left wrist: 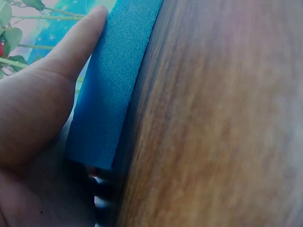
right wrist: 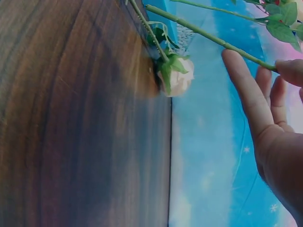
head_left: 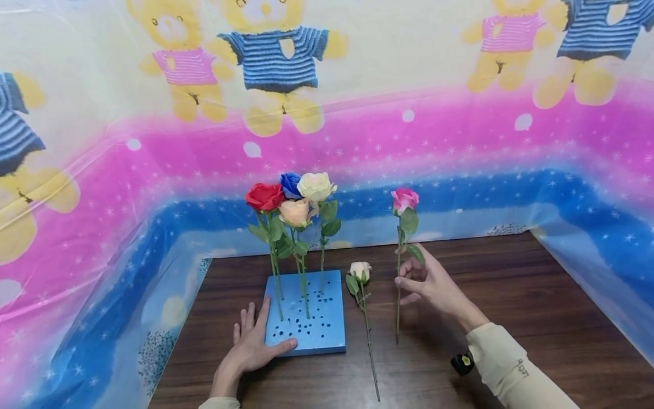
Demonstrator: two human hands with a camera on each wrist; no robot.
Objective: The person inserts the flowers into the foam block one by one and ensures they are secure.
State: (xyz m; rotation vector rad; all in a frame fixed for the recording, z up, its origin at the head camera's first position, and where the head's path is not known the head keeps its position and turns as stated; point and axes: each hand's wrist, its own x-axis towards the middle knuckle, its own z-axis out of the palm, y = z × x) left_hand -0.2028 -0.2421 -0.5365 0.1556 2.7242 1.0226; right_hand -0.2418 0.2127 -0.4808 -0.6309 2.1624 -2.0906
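Note:
My right hand [head_left: 433, 284] pinches the stem of a pink rose [head_left: 405, 200] between thumb and fingers, holding it upright above the table. In the right wrist view the rose's green stem [right wrist: 203, 32] runs out from the fingertips; its bloom is out of sight there. My left hand [head_left: 252, 341] rests against the near left corner of a blue foam block [head_left: 327, 339] full of holes, thumb [left wrist: 78, 45] along the front, fingers fairly straight. Red [head_left: 264, 196], blue [head_left: 290, 185], white [head_left: 316, 187] and peach [head_left: 295, 213] roses stand in the block.
A pale cream rose [head_left: 360, 271] lies on the dark wooden table [head_left: 516, 318], between the block and my right hand. Behind the table hangs a patterned cloth [head_left: 368, 125] with printed bears.

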